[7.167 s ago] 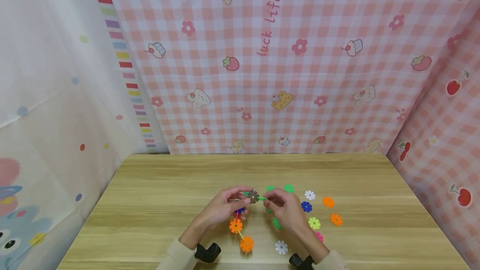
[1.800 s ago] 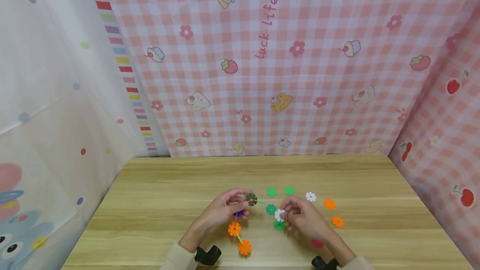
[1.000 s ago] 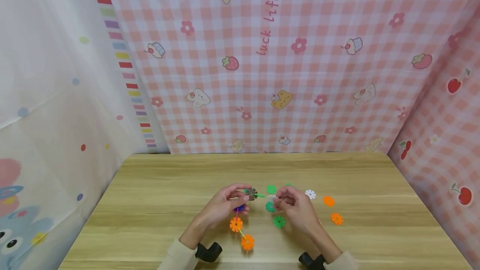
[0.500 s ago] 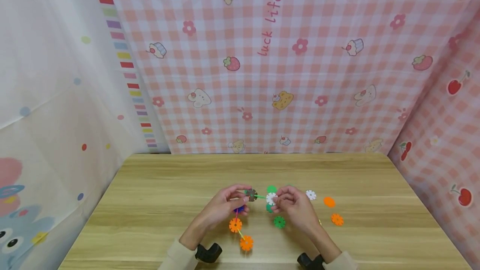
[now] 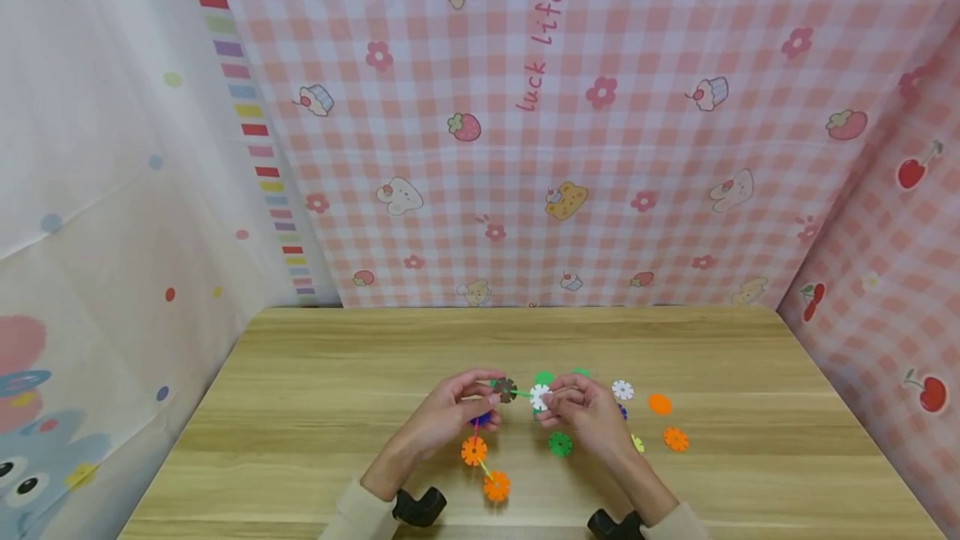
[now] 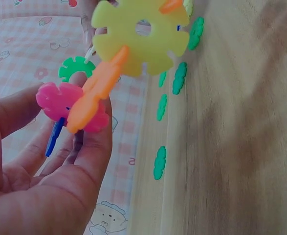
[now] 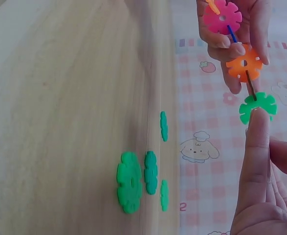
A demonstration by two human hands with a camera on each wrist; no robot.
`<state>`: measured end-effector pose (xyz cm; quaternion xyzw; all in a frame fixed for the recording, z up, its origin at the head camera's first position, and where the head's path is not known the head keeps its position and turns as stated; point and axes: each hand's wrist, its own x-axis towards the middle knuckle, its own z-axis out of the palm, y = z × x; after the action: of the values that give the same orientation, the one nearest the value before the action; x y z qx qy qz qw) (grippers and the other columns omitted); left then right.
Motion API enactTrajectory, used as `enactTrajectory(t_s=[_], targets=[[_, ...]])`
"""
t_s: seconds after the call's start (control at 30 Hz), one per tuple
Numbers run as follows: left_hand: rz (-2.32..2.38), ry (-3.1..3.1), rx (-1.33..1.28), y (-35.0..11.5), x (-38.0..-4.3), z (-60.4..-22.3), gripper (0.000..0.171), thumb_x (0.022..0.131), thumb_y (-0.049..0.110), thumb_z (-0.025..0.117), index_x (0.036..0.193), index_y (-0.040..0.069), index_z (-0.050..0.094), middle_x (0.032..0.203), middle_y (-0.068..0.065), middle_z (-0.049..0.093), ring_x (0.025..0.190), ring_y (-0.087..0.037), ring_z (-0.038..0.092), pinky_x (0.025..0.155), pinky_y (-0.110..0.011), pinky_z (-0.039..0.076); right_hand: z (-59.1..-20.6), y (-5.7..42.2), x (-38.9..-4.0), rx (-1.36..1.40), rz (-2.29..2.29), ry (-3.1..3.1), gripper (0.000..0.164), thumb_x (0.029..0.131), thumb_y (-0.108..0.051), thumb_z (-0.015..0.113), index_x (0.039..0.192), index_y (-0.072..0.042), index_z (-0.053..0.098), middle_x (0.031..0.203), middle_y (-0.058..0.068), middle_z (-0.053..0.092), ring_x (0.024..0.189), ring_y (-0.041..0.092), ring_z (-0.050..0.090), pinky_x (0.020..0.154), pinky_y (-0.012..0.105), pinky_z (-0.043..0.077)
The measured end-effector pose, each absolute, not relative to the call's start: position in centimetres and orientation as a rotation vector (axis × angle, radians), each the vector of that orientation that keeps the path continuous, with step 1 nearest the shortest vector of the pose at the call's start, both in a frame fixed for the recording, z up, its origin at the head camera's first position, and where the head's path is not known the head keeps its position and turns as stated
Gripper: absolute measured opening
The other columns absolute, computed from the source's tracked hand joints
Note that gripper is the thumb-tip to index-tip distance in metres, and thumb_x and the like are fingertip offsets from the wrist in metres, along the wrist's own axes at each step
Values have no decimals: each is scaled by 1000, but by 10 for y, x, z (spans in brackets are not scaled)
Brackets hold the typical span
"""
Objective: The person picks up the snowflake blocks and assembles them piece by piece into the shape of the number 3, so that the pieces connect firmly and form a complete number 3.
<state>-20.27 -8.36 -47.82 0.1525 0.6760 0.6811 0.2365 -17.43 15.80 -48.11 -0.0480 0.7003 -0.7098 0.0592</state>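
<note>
A chain of slotted plastic snowflake discs hangs from my left hand point(image 5: 450, 413), whose thumb and fingers grip it near a brown disc point(image 5: 506, 391). Its lower part shows two orange discs, the lowest one point(image 5: 497, 487) included, with a yellow disc point(image 6: 116, 41) between them. A pink disc point(image 6: 60, 100) and a blue disc point(image 6: 54, 139) sit closer to the fingers. A green disc point(image 7: 259, 105) juts rightward from the brown one. My right hand point(image 5: 588, 417) pinches a white disc point(image 5: 539, 397) against the green disc's edge; whether the slots are fully joined cannot be told.
Loose discs lie on the wooden table point(image 5: 337, 407): several green ones, one nearest me point(image 5: 560, 444), a white disc point(image 5: 622, 390) and two orange discs, one farther right point(image 5: 676, 439). A yellow-green disc point(image 5: 637, 443) is partly behind the right wrist. A patterned cloth point(image 5: 555, 148) hangs behind.
The right hand has taken the white disc from the table's near side and brought it left to the chain's green disc. It has turned face-on. The left hand keeps its hold.
</note>
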Motion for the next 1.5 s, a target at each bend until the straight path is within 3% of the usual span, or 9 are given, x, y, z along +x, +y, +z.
enactTrajectory(t_s=[0.3,0.6,1.0,1.3,1.5], targets=[[1898,1838,409,-82,-203,-478,40,98,14,63,136,5,55,121,-24,61,93,-31,68,83,-37,59,-479,154,-173,-28,-2194,2109,21,94,7,58,112,13,52,96,24,72,74,22,73,74,41,60],[1904,1831,445,-82,-203,-476,39,98,13,63,135,5,54,120,-23,62,91,-28,69,89,-51,56,-478,153,-171,-12,-2210,2131,19,94,8,57,112,13,52,97,23,71,74,22,73,73,38,61],[1921,1758,478,-83,-202,-477,38,98,8,62,135,2,54,122,-30,61,85,-19,68,84,-37,59,-479,152,-171,-69,-2198,2155,15,93,11,57,108,13,54,97,25,71,74,23,73,75,43,60],[1899,1779,484,-84,-202,-479,40,98,11,61,137,4,53,123,-28,60,87,-19,68,85,-38,59,-481,153,-171,-75,-2200,2151,16,93,10,57,109,12,54,97,24,71,75,22,73,74,39,61],[1884,1808,478,-83,-201,-479,43,100,12,59,141,4,49,122,-26,60,91,-25,68,90,-46,57,-483,154,-173,-80,-2185,2157,17,93,6,60,109,11,56,95,23,72,73,22,72,71,38,61]])
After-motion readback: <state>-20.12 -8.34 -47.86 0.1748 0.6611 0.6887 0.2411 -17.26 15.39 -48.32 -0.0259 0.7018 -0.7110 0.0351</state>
